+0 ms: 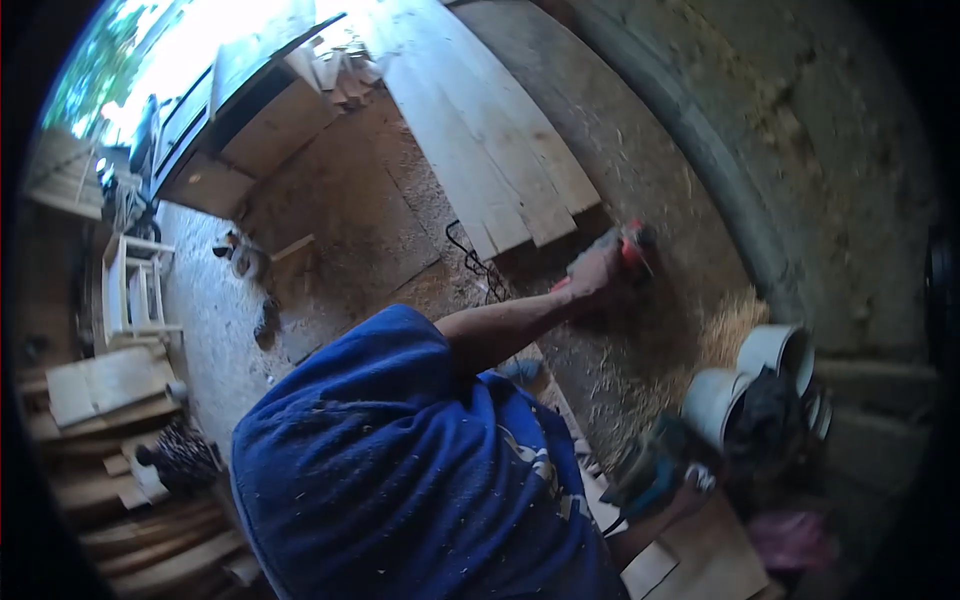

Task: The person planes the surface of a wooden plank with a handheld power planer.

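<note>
My left hand (597, 270) reaches out beyond the blue sleeve and is closed round a red tool (634, 248), near the ends of several pale boards (500, 150). The tool is blurred, so its exact kind is unclear. At the lower right, my right hand (692, 496) grips a dark teal power tool (655, 472); its fingers are partly hidden in shadow. This tool is above light wooden pieces (710, 545) and close to white buckets (712, 402). A black cord (470, 262) lies by the near ends of the boards.
Wood shavings (735, 325) are piled beside the wall (800, 180). On the floor at left rest a power tool (240, 255) and a small wooden frame (135, 290). Stacked timber (150, 530) fills the lower left. A wooden cabinet (270, 130) stands at the upper left.
</note>
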The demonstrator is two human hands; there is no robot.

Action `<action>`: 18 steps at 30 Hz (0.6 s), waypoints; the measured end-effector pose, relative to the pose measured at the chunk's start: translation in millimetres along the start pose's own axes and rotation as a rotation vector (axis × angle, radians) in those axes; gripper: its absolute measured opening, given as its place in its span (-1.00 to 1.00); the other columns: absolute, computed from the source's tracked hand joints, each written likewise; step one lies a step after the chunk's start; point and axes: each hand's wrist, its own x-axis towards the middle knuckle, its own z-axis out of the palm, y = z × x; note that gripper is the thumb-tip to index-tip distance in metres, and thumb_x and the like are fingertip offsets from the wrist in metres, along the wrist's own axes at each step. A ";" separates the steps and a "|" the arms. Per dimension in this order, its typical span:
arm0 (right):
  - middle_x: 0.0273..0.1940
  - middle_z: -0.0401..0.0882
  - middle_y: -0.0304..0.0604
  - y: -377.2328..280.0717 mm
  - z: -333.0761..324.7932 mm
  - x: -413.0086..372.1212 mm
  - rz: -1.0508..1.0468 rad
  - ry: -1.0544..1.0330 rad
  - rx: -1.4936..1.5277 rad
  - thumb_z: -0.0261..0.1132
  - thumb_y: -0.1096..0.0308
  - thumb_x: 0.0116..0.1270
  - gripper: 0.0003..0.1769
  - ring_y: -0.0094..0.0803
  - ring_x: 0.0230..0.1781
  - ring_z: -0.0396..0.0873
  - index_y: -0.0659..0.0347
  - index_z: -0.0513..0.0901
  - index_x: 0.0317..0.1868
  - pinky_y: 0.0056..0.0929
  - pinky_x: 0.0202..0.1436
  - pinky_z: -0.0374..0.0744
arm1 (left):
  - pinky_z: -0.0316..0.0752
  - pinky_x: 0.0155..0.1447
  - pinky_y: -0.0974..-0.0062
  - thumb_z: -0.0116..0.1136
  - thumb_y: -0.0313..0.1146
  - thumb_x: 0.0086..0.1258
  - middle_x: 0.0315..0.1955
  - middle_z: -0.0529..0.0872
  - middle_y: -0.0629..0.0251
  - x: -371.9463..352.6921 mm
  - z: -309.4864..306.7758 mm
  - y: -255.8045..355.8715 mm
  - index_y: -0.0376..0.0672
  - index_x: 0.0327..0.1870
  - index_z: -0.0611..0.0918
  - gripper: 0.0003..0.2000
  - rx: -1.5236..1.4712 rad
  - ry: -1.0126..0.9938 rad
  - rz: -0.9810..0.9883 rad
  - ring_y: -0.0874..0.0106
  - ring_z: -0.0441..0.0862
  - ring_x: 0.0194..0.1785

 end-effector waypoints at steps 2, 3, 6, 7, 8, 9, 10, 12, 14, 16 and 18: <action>0.16 0.73 0.14 44.5 -6.4 6.2 -0.081 0.186 -0.149 0.43 0.20 0.43 -0.45 -0.07 0.15 0.69 0.40 0.64 0.29 -0.14 0.28 0.59 | 0.64 0.02 0.03 0.46 -0.03 0.27 -0.08 0.79 -0.01 6.6 -9.1 -1.5 0.00 0.27 0.57 -0.42 0.108 -0.013 -0.101 -0.07 0.78 -0.01; 0.11 0.75 0.14 101.8 -8.5 39.0 -0.535 0.187 -0.007 0.42 0.23 0.45 -0.44 -0.06 0.12 0.70 0.44 0.60 0.30 -0.08 0.21 0.62 | 0.62 -0.04 0.12 0.45 -0.07 0.25 -0.19 0.79 0.10 6.4 -17.6 -11.8 -0.06 0.13 0.63 -0.52 0.019 -0.026 -0.030 0.12 0.77 -0.10; 0.09 0.75 0.13 73.8 -22.6 133.5 -0.510 0.150 0.124 0.43 0.23 0.45 -0.43 -0.05 0.12 0.70 0.45 0.59 0.31 -0.06 0.21 0.62 | 0.60 -0.17 0.38 0.39 -0.08 0.33 -0.32 0.79 0.34 -23.4 -62.5 -17.7 -0.12 -0.07 0.76 -0.68 -0.438 -0.245 -0.142 0.51 0.70 -0.27; 0.08 0.75 0.13 71.5 -30.7 48.8 -0.461 0.137 0.158 0.43 0.23 0.44 -0.43 -0.05 0.12 0.70 0.45 0.58 0.32 -0.05 0.21 0.62 | 0.58 -0.20 0.44 0.36 -0.06 0.39 -0.32 0.78 0.38 -39.0 -77.8 -17.3 -0.12 -0.02 0.76 -0.66 -0.492 -0.209 -0.171 0.56 0.67 -0.28; 0.07 0.76 0.13 52.0 -43.9 34.2 -0.404 0.133 0.188 0.43 0.23 0.44 -0.42 -0.05 0.11 0.70 0.46 0.57 0.32 -0.04 0.20 0.62 | 0.57 -0.22 0.49 0.34 -0.03 0.46 -0.33 0.76 0.42 -54.9 -91.0 -18.9 -0.11 0.04 0.76 -0.64 -0.546 -0.188 -0.198 0.61 0.64 -0.30; 0.06 0.76 0.12 27.2 -51.2 20.4 -0.342 0.131 0.221 0.43 0.23 0.44 -0.41 -0.05 0.11 0.70 0.46 0.56 0.33 -0.03 0.20 0.62 | 0.51 -0.31 0.53 0.29 -0.01 0.52 -0.41 0.69 0.45 -65.9 -98.7 -27.6 -0.10 0.14 0.72 -0.62 -0.684 -0.192 -0.248 0.61 0.58 -0.38; 0.05 0.76 0.12 -3.1 -55.8 6.4 -0.275 0.129 0.255 0.43 0.23 0.44 -0.41 -0.05 0.11 0.70 0.47 0.56 0.33 -0.03 0.20 0.62 | 0.46 -0.39 0.56 0.25 0.00 0.59 -0.50 0.61 0.47 -76.9 -106.1 -35.6 -0.08 0.24 0.68 -0.59 -0.819 -0.202 -0.301 0.62 0.52 -0.46; 0.03 0.77 0.12 -82.8 -56.5 -20.0 -0.131 0.122 0.321 0.44 0.24 0.44 -0.39 -0.05 0.11 0.70 0.47 0.54 0.34 -0.01 0.20 0.62 | 0.31 -0.48 0.60 0.25 -0.01 0.59 -0.59 0.45 0.54 -93.0 -126.0 -37.3 -0.01 0.24 0.66 -0.63 -1.144 -0.270 -0.364 0.66 0.38 -0.55; 0.07 0.74 0.09 -122.3 -37.5 -21.7 -0.413 0.066 0.374 0.44 0.24 0.43 -0.37 -0.09 0.12 0.68 0.47 0.51 0.36 -0.03 0.23 0.60 | 0.24 -0.51 0.61 0.27 0.00 0.58 -0.61 0.33 0.59 -98.2 -138.3 -47.9 0.05 0.18 0.64 -0.67 -1.581 -0.395 -0.362 0.65 0.30 -0.59; 0.30 0.58 0.16 -213.5 -15.9 -63.2 -1.052 0.509 -0.015 0.45 0.10 0.41 -0.24 0.00 0.25 0.60 0.38 0.45 0.46 -0.06 0.37 0.53 | 0.31 -0.51 0.60 0.30 0.01 0.55 -0.62 0.30 0.61 -97.4 -156.4 -59.5 0.08 0.10 0.64 -0.70 -1.647 -0.476 -0.290 0.65 0.33 -0.60; 0.34 0.52 0.08 -267.7 14.1 -100.1 -0.776 0.012 0.392 0.46 0.21 0.39 -0.20 -0.14 0.31 0.55 0.38 0.35 0.50 -0.12 0.39 0.51 | 0.43 -0.47 0.57 0.32 0.02 0.53 -0.60 0.44 0.58 -101.1 -168.2 -74.1 0.00 0.10 0.64 -0.65 -1.900 -0.635 -0.235 0.67 0.42 -0.58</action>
